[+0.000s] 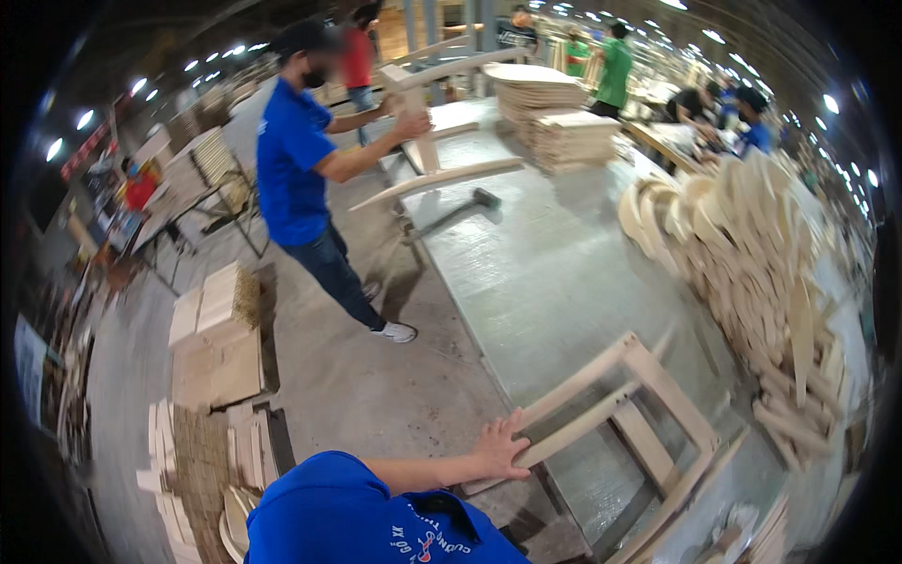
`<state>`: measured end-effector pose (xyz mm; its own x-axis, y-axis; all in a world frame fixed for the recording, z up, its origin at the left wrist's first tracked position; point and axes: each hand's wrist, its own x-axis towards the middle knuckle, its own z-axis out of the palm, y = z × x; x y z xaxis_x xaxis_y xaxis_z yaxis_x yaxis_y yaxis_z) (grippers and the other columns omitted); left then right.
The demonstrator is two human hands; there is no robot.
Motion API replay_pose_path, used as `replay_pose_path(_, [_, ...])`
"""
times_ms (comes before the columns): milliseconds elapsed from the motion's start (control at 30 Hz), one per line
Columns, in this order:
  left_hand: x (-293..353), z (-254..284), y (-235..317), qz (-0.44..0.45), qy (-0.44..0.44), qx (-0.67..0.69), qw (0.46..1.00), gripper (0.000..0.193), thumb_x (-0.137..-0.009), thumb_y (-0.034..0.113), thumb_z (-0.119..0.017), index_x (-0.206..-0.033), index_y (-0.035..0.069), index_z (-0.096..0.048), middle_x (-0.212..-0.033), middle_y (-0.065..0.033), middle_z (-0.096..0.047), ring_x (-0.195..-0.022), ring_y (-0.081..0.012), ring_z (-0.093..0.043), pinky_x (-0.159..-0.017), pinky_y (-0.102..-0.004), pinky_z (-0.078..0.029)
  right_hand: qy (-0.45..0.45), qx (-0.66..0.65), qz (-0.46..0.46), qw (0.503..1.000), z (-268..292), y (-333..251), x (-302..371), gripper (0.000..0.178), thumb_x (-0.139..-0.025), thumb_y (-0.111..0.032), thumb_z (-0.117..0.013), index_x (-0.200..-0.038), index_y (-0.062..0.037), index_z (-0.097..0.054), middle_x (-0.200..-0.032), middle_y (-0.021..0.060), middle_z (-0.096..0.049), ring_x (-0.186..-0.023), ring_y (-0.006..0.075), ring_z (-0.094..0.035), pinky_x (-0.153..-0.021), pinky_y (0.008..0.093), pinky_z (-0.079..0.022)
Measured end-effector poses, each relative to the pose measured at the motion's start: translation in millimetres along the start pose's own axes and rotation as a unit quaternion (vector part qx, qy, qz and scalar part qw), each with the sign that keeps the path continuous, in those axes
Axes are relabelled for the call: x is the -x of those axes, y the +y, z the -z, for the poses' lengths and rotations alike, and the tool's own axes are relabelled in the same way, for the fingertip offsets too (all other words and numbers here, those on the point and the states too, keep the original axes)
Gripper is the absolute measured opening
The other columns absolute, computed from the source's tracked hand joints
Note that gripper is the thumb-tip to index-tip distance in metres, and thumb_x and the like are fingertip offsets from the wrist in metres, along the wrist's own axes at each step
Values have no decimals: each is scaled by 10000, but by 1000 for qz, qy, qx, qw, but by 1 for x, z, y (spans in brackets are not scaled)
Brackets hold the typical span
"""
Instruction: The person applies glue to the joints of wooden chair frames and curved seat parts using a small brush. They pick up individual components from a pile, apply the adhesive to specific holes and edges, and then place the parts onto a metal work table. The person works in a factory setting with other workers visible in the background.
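My left hand [498, 448] is wrapped over the near-left ends of a pale wooden chair frame [672, 395], fingers pressed on the wood. The frame lies tilted on the grey-green worktable [526, 301], its joined rails and legs reaching away to the right. A loose-looking flat slat [646, 440] shows inside it, though I cannot tell whether it is joined on. My right hand is out of view.
A co-worker in blue [301, 160] stands across the table's left side, holding another wooden frame [427, 141]. A mallet [484, 199] lies on the table. Stacked panels [540, 99] and a tall pile of curved wooden parts [742, 235] stand beyond. Wood stacks [221, 310] sit on the floor.
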<state>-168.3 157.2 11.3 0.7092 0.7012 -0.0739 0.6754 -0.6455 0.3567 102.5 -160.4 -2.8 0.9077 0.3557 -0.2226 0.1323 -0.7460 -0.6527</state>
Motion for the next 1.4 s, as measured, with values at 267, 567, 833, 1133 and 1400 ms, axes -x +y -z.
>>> replay_pose_path(267, [-42, 47, -137, 146, 46, 32, 988, 571, -824, 587, -462, -1229, 197, -562, -1472, -160, -195, -1205, -369, -330, -969, -514, -287, 18, 323, 150, 934, -105, -38, 4, 705, -894, -443, -444, -1403, -8, -225, -1377, 283, -313, -1194, 437, -387, -955, 516, -368])
replay_pose_path(567, [-127, 150, -305, 300, 94, 70, 947, 569, -841, 604, -426, -1228, 213, -574, -1502, -127, -109, -1342, -384, -151, -1066, -582, -134, -42, -24, 269, 962, -245, -293, -16, 545, -680, -198, -664, -1150, 4, -474, -1051, 228, -553, -1000, 402, -528, -852, 443, -418])
replay_pose_path(833, [-103, 120, -268, 61, 386, 61, 918, 380, -767, 291, -637, -1098, 108, -596, -1371, -183, -335, -1262, -418, -284, -1019, -533, -264, -223, -18, 279, 934, -255, -333, 22, 460, -754, -229, -655, -1130, 16, -556, -661, 102, -566, -632, 182, -564, -616, 306, -460])
replay_pose_path(1133, [6, -12, -9, -133, -250, 713, 641, 264, -907, 236, -492, -1068, 50, -587, -1057, -71, -586, -986, -171, -537, -880, -312, -418, -278, -285, 504, 767, -155, -351, 114, 206, -788, -4, -605, -990, -41, -628, -759, 59, -597, -662, 170, -570, -594, 282, -449])
replay_pose_path(1400, [4, -60, 170, -72, -685, 676, 261, 305, -921, 317, -474, -1031, 57, -591, -960, -39, -624, -844, -131, -571, -805, -277, -444, -302, -281, 624, 664, -59, -312, 110, 259, -745, 26, -623, -993, -50, -615, -772, 99, -604, -664, 248, -586, -582, 320, -456])
